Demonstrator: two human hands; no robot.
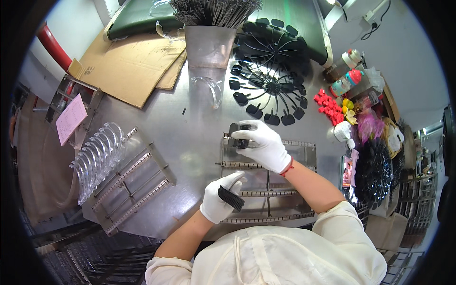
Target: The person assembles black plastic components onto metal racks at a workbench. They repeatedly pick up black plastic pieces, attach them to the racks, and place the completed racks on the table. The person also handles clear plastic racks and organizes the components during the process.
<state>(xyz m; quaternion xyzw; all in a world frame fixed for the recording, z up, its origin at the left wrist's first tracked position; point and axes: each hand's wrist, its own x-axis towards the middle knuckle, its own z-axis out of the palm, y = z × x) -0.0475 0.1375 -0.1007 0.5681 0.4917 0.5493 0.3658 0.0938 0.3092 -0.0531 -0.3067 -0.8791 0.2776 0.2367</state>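
Observation:
My left hand (216, 202), in a white glove, is closed around a small stack of thin black flat pieces (231, 198). It is over the near left part of a metal rack (280, 193) with several slotted bars. My right hand (266, 146), gloved as well, grips black plastic pieces (240, 135) between thumb and fingers at the rack's far left corner. Whether those pieces touch the slotted bar is hard to make out. Beyond the right hand lie black plastic parts on round, spoked frames (271, 85).
To the left, a second slotted rack (132, 194) carries a row of clear curved pieces (97, 156). A metal bin (210, 45) full of dark wire hooks stands at the back beside cardboard sheets (126, 69). Bottles (346, 83), red pieces (327, 107) and a phone (347, 171) line the right side.

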